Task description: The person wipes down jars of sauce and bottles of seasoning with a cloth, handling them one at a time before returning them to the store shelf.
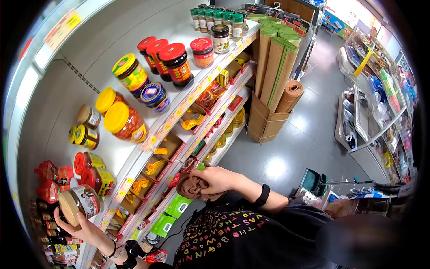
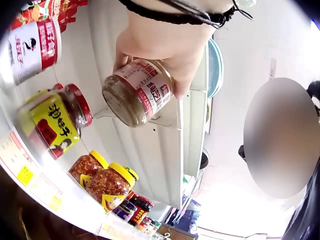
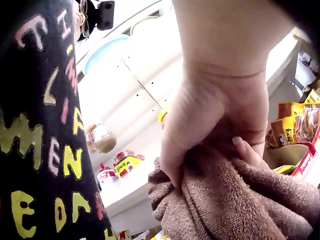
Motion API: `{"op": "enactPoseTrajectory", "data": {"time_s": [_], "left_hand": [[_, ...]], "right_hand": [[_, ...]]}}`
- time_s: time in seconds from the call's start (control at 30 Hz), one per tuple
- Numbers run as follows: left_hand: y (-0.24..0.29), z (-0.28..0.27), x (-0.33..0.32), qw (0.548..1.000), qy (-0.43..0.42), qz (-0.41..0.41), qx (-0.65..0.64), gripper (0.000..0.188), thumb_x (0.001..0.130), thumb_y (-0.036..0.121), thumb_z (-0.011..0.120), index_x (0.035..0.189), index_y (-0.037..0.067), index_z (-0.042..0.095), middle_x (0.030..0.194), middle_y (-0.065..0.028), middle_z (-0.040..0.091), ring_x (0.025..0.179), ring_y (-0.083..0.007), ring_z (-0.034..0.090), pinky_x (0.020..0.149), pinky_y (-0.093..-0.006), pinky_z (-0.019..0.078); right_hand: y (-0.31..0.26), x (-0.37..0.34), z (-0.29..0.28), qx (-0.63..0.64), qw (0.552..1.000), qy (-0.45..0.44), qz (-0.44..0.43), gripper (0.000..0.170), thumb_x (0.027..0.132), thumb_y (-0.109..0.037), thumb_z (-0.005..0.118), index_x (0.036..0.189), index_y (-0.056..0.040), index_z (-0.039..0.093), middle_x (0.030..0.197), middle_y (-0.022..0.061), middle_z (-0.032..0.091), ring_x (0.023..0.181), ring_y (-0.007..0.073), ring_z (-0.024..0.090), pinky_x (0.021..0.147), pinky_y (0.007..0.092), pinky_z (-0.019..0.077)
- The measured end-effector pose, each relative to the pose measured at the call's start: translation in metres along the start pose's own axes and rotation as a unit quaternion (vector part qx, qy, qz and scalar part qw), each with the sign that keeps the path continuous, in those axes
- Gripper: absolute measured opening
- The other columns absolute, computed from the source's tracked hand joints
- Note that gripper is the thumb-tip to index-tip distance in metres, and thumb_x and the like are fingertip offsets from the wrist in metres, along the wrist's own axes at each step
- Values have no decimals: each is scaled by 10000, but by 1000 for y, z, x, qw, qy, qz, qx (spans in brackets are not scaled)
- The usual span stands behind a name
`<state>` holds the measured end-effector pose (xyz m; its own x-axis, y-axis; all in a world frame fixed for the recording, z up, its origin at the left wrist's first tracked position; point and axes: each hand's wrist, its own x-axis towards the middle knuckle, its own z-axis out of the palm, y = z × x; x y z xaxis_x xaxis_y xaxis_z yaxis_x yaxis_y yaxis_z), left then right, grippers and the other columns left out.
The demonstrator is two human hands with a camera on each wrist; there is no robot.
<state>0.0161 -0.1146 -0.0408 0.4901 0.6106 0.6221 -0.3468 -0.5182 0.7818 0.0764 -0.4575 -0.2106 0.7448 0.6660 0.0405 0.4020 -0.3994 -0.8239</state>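
Observation:
My left hand (image 1: 92,232) grips a glass jar (image 1: 88,201) with a beige lid and a white and red label, at the lower left of the head view. Seen from the left wrist, the jar (image 2: 137,93) is tilted with its base toward the camera, fingers and thumb curled round its lid end. A bunched brown towel (image 1: 190,186) is in my right hand (image 1: 218,180), in front of the black shirt. The right wrist view shows the thumb and fingers curled into the towel's (image 3: 225,200) folds.
A white shelf (image 1: 188,96) bears red-lidded jars (image 1: 175,65), yellow-lidded jars (image 1: 123,120) and green-capped spice bottles (image 1: 227,20). Lower shelves hold packets and bottles. Rolled mats (image 1: 277,67) stand in a cardboard box (image 1: 264,121) on the grey floor. Display racks (image 1: 374,89) line the right.

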Motion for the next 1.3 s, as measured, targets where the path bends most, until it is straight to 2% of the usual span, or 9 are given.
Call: {"op": "enactPoseTrajectory", "data": {"time_s": [0.47,0.5,0.53,0.6,0.7,0.77,0.83,0.93,1.3], "left_hand": [[-21,80,-5,998,-43,36,27,499,864,1,618,1336,51,464,1332,-86,481,1179,-220,503,996,-361,439],[-4,95,-12,995,-24,33,92,530,831,-9,622,1330,53,453,1328,-86,466,1214,-221,466,1039,-378,386],[-3,98,-14,985,-13,83,150,471,846,28,648,1297,42,514,1291,-94,532,1165,-221,518,988,-353,442],[5,109,-22,997,-5,9,75,491,837,76,704,1284,76,502,1270,-66,476,1209,-207,454,1049,-356,367],[4,110,-27,993,12,-116,-33,498,825,39,719,1258,83,477,1146,-63,574,1045,-161,577,911,-311,483],[-4,111,-30,993,-3,-65,-100,505,815,12,717,1245,88,463,1109,-92,613,986,-162,616,848,-287,511],[-7,110,-34,994,-5,-60,-94,515,808,10,719,1240,91,451,1130,-130,614,1024,-178,613,864,-295,508],[-3,106,-42,991,-2,-88,-98,504,810,37,731,1220,94,444,1098,-116,608,999,-172,613,845,-291,510],[8,106,-53,991,0,-112,-70,543,806,129,775,1232,88,441,1134,-134,586,1037,-186,598,882,-309,495]], "right_hand": [[69,-2,-79,-1,1000,-10,-5,504,733,-229,693,1180,-67,525,834,196,666,816,390,652,713,459,527],[75,-1,-81,-2,1000,-11,-22,524,732,-230,696,1193,-54,519,813,198,664,802,385,655,700,455,526],[84,0,-81,-4,999,-3,-46,546,726,-225,703,1203,-37,515,796,199,661,788,382,656,686,449,523],[90,6,-89,17,998,-28,-50,566,715,-204,709,1213,-15,516,780,196,661,770,378,657,665,439,518],[85,15,-102,22,998,-57,-23,545,705,-154,699,1198,3,527,842,205,666,816,392,650,693,429,517],[95,23,-101,24,995,-54,-83,534,702,-139,688,1190,1,522,919,228,658,885,412,635,743,428,516],[91,27,-107,24,993,-103,-46,530,696,-122,682,1186,-7,519,982,248,649,942,430,620,787,430,512],[94,32,-107,31,991,-127,-27,524,708,-64,690,1198,18,520,1003,220,660,949,349,655,847,346,504],[102,25,-104,38,990,-126,-59,506,725,-88,692,1190,15,524,980,216,660,930,337,665,828,358,509]]}}
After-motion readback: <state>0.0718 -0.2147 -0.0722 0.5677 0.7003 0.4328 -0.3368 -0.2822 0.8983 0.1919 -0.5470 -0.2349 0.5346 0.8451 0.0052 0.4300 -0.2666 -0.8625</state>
